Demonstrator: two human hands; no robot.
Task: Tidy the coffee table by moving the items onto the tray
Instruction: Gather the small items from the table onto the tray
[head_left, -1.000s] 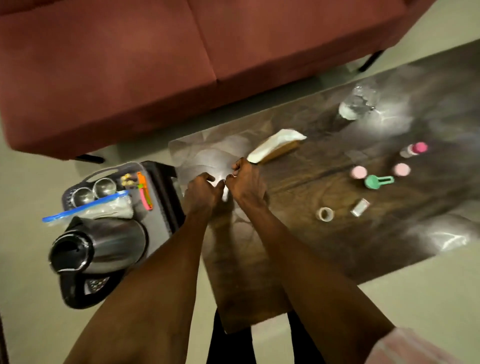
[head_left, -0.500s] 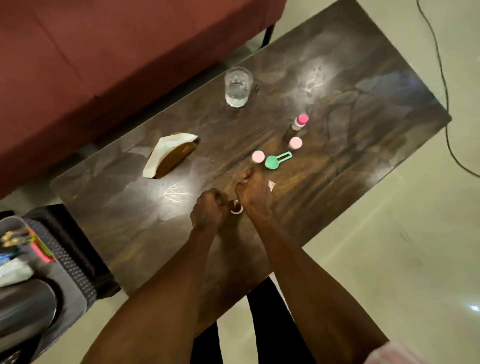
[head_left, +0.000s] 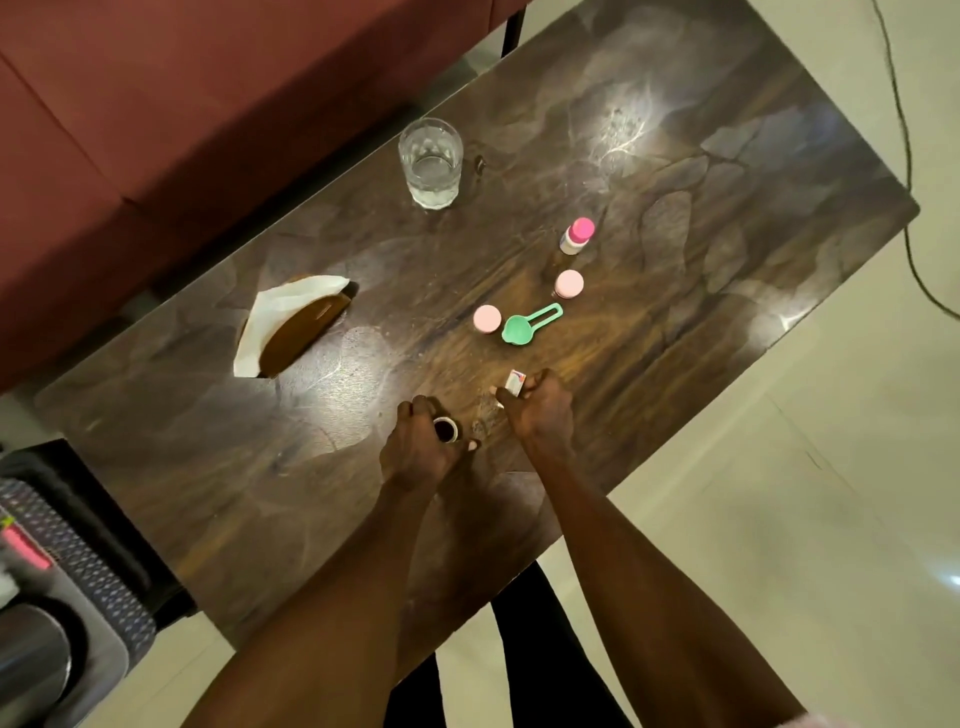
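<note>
Both hands are down on the desk at its near edge, each already on a small item. The left hand has its fingers curled round a small tape roll, thumb and fingertips closing on its rim. The right hand pinches a little white box between thumb and forefinger, the box sticking up just beyond the knuckles.

The tray sits off the desk's end, well away to the left of the left-hand fingers and low in the view, so the carry runs leftward and the left hand is the nearer one.

Just beyond the right-hand fingers lie a green scoop, its handle pointing away and to the right, and a pink cap touching or nearly touching its bowl. Farther out stand a second pink cap, a pink-topped bottle and a glass of water. A brown napkin holder lies beyond and left of the left-hand fingers; it looks clear of the carry along the near edge.
</note>
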